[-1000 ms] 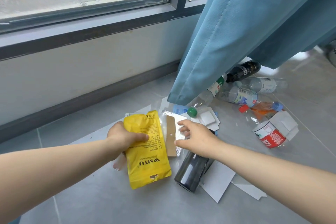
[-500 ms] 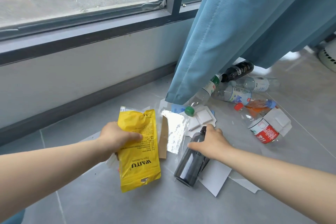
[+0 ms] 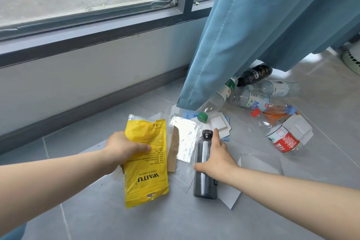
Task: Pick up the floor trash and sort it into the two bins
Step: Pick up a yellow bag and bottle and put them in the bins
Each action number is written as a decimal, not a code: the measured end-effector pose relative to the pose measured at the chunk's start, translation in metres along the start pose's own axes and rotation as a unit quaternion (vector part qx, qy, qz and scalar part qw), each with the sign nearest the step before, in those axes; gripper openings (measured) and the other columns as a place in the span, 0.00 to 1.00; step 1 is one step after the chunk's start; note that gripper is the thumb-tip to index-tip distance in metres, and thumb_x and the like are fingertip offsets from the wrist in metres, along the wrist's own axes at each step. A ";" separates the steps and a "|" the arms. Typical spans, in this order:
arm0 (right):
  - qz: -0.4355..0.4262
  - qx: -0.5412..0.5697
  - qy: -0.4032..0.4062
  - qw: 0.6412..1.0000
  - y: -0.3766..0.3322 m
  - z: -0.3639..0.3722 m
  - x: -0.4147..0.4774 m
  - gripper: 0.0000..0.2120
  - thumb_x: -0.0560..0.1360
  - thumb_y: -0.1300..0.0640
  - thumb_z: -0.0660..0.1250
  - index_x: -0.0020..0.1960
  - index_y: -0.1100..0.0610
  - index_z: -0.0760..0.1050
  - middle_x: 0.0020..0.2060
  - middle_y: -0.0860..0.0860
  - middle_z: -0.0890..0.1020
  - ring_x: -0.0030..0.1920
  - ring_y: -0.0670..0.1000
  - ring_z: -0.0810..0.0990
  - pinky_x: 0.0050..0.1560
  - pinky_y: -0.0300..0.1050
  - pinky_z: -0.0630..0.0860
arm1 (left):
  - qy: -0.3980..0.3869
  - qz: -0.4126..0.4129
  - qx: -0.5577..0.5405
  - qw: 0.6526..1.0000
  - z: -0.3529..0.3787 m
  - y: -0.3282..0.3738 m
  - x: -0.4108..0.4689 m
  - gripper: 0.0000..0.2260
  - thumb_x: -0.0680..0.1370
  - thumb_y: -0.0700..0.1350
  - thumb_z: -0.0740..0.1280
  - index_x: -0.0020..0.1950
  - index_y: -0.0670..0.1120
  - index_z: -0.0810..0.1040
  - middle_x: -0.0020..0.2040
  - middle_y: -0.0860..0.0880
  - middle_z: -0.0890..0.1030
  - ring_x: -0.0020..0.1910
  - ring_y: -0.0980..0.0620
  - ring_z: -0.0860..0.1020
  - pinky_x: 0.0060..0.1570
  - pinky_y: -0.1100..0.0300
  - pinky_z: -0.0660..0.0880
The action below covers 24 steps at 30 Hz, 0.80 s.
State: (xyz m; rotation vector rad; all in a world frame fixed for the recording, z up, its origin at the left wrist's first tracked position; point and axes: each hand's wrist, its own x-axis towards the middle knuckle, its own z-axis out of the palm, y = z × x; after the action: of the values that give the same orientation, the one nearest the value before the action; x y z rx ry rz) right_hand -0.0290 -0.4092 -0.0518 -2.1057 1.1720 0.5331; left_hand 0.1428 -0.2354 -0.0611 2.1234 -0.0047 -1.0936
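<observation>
The left hand (image 3: pixel 124 148) has its fingers clamped on a yellow pouch (image 3: pixel 146 173), thumb pressed across the printed front and the rest hidden behind it, so the pouch hangs tilted above the grey floor (image 3: pixel 136 220). The right hand (image 3: pixel 218 160) is wrapped over a dark bottle (image 3: pixel 203 183) that lies over a white paper piece (image 3: pixel 229 195); the thumb hooks round the bottle's near side and the forefinger runs straight up beside its black cap. Whether the bottle has left the floor I cannot tell. Between the two sets of fingers lie a foil sheet (image 3: pixel 185 138) and a brown card strip (image 3: pixel 173 152). Beyond the right fingers a green-capped bottle (image 3: pixel 218 99) pokes out from under the blue curtain (image 3: pixel 263 25), and further off to their right sits a red-labelled bottle (image 3: pixel 283 140) among other clear bottles.
</observation>
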 end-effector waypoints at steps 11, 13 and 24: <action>-0.020 0.082 0.078 0.993 0.010 -0.037 -0.012 0.51 0.66 0.53 0.75 0.77 0.51 0.45 0.68 0.51 0.66 0.65 0.52 0.69 0.60 0.45 0.72 | -0.041 0.028 0.014 0.999 0.006 0.018 -0.021 0.16 0.65 0.47 0.79 0.49 0.46 0.81 0.45 0.46 0.83 0.43 0.45 0.82 0.42 0.54 0.79; -0.038 0.107 0.096 0.989 0.007 -0.055 -0.020 0.51 0.66 0.52 0.76 0.77 0.50 0.45 0.70 0.51 0.66 0.67 0.51 0.68 0.64 0.46 0.70 | -0.053 0.047 0.031 0.997 0.007 0.030 -0.031 0.13 0.66 0.46 0.79 0.47 0.46 0.81 0.42 0.48 0.84 0.40 0.48 0.82 0.35 0.59 0.77; -0.119 0.188 0.292 0.930 0.028 -0.153 -0.072 0.49 0.63 0.52 0.79 0.73 0.38 0.51 0.61 0.35 0.72 0.63 0.45 0.72 0.59 0.42 0.68 | -0.070 0.168 0.130 0.975 0.028 0.130 -0.069 0.11 0.65 0.47 0.80 0.44 0.47 0.83 0.40 0.50 0.85 0.39 0.50 0.84 0.44 0.52 0.82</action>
State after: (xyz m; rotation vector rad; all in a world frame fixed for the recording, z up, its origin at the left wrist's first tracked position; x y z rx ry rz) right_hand -0.0849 -0.4868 0.0899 -2.0708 1.1788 -0.4370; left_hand 0.1192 -0.3254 0.0556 2.1618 -0.5822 -1.0776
